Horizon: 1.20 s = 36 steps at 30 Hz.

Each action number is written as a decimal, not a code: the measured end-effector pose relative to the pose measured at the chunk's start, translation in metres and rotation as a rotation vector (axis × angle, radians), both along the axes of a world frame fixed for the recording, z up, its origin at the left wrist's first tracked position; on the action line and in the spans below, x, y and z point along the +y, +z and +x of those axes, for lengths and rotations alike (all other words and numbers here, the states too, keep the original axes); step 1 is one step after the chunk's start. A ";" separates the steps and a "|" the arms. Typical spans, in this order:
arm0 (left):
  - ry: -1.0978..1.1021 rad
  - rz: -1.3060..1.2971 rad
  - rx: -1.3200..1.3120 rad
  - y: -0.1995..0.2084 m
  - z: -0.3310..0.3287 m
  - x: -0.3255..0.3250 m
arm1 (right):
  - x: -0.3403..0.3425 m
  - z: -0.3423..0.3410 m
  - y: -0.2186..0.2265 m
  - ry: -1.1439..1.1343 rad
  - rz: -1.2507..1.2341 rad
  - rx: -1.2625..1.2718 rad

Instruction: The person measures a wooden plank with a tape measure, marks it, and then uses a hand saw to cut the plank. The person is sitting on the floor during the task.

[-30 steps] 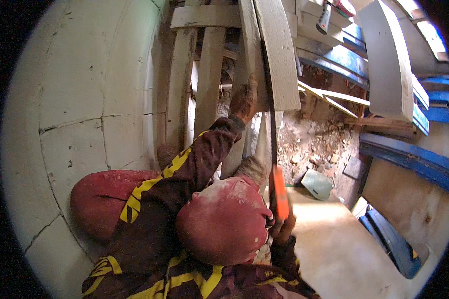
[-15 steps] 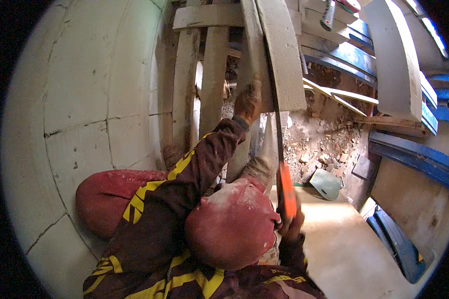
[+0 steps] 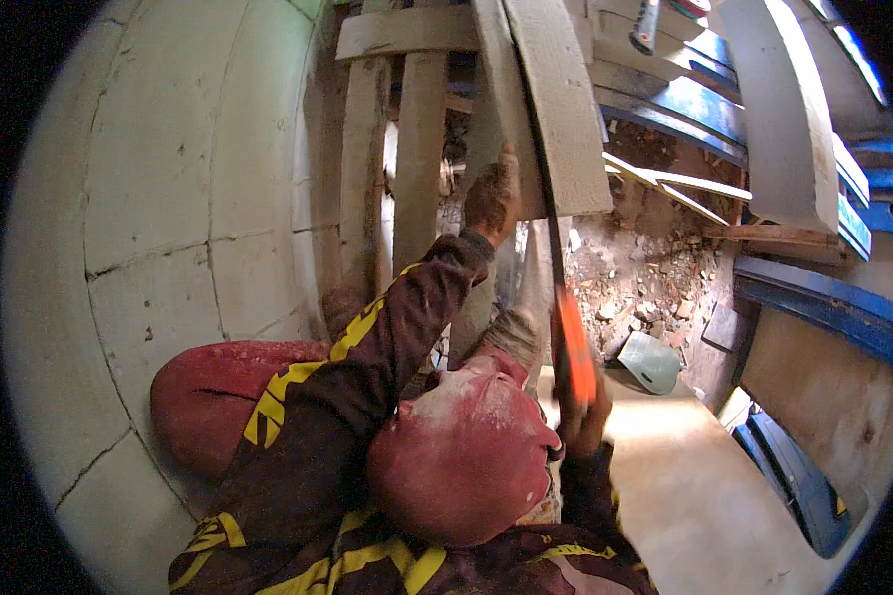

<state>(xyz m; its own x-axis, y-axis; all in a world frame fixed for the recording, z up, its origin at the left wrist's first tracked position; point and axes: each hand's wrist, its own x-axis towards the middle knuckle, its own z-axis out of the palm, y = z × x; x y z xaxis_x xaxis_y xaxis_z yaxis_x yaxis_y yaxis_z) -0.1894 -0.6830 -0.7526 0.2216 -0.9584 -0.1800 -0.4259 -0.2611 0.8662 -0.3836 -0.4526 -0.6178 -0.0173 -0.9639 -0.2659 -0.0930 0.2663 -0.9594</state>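
A pale grey block (image 3: 577, 149) with a rough face lies ahead of me, a long dark line running through it lengthwise. Along that line a hand saw, seen nearly edge-on, has its narrow dark blade (image 3: 556, 253) extending toward me. My right hand (image 3: 590, 409) is wrapped round the saw's orange handle (image 3: 576, 347), which is smeared by motion. On the narrower left part of the block rests my left hand (image 3: 492, 203), thumb up along its side and the other fingers mostly hidden; it grips there. Both knees, in dusty red cloth, are bent below my arms.
Pale slats (image 3: 422, 159) stand beneath and left of the block, by a block wall (image 3: 159, 188). Rubble (image 3: 655, 283) covers the ground at right, near a greenish scoop-like piece (image 3: 651, 361). Farther right are another pale block (image 3: 782, 119), blue planks (image 3: 824, 307) and a hammer-like handle (image 3: 645, 28).
The saw's orange handle and my right hand have moved a little forward, away from me. My left hand keeps its place on the block.
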 end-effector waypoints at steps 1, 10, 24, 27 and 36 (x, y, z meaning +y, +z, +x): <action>-0.065 -0.130 -0.080 -0.002 0.003 -0.003 | -0.038 0.007 -0.007 0.114 -0.111 0.183; -0.062 -0.205 -0.098 -0.066 0.017 0.002 | 0.030 -0.004 0.028 0.138 -0.019 0.082; -0.074 -0.099 -0.134 -0.076 0.029 0.004 | 0.003 0.008 0.036 0.121 -0.188 0.152; -0.058 -0.052 0.077 -0.047 0.016 0.009 | 0.027 -0.008 0.056 0.161 -0.037 0.149; 0.045 -0.137 0.039 -0.060 0.029 -0.006 | -0.069 0.039 0.004 0.179 -0.251 0.195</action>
